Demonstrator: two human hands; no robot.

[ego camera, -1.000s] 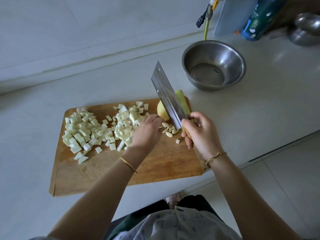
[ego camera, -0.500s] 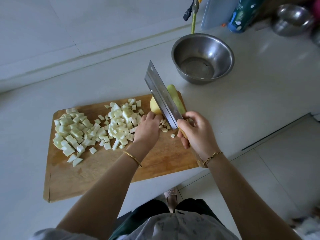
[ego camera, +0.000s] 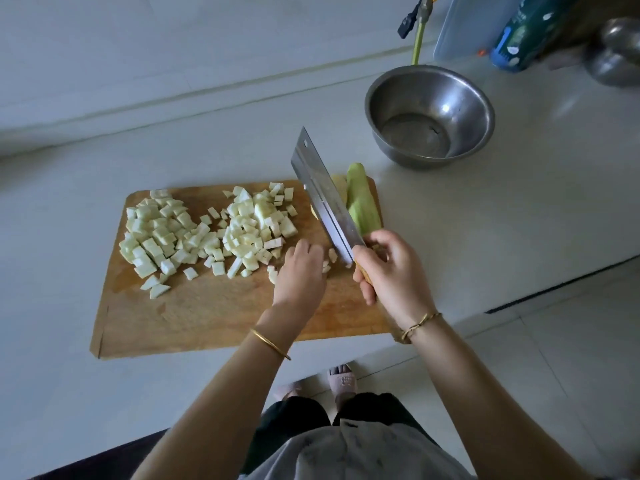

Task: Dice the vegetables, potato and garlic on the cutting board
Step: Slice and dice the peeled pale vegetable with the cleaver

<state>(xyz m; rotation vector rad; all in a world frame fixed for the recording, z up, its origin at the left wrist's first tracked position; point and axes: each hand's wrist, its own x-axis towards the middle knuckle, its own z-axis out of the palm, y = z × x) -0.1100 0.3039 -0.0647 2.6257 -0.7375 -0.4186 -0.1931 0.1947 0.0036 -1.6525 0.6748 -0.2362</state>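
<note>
1. A wooden cutting board [ego camera: 214,317] lies on a pale worktop [ego camera: 485,220], seen from above.
2. The right hand [ego camera: 391,271] grips the yellow handle of a broad cleaver [ego camera: 325,206], with the fingers wrapped round it. The blade slants away over the right part of the board, its heel low beside small pale garlic pieces [ego camera: 332,254].
3. The left hand [ego camera: 301,271] rests knuckles-up on the board just left of the blade, fingers curled downward. I cannot tell whether they hold anything.
4. Pale diced vegetable cubes [ego camera: 156,237] lie in two heaps on the left and middle of the board.
5. A yellowish potato [ego camera: 341,188], partly hidden behind the blade, lies at the far right end of the board. A peeled green vegetable [ego camera: 362,202] lies just beside it.
6. A steel bowl [ego camera: 429,116] stands on the worktop beyond the board, apart from it.
</note>
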